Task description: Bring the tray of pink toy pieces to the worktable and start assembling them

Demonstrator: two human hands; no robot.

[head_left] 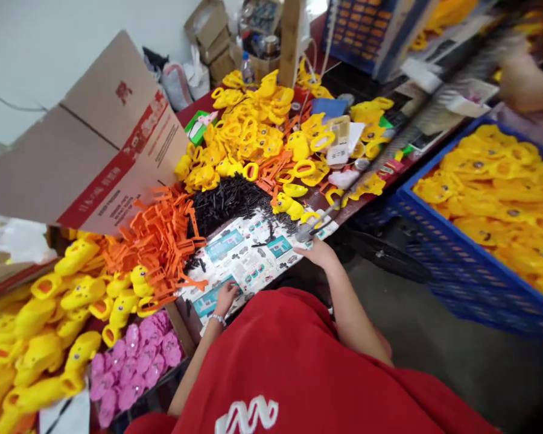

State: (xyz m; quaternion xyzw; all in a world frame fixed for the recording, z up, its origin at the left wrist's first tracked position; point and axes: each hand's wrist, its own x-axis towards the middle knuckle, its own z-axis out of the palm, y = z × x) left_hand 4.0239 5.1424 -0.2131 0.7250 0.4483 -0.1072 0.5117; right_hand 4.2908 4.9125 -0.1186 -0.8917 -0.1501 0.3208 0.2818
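With the left hand (pixel 226 297) resting loosely open on the printed sheet (pixel 248 253) and the right hand (pixel 317 250), empty so far as shows, at the worktop (pixel 194 111) edge beside a metal tool (pixel 319 222), small parts are best drawn from the black pins (pixel 228 199) onto the sheet.

I wear a bright red short-sleeved shirt (pixel 298 355), loose and softly creased, which fills the lower middle of the view. A white zigzag marking (pixel 247 415) sits on the front of it, cut off by the bottom edge. Both my forearms are bare below the sleeves. On my left wrist I have a thin silvery bracelet (pixel 218 318) made of small beads or links. I wear no gloves.
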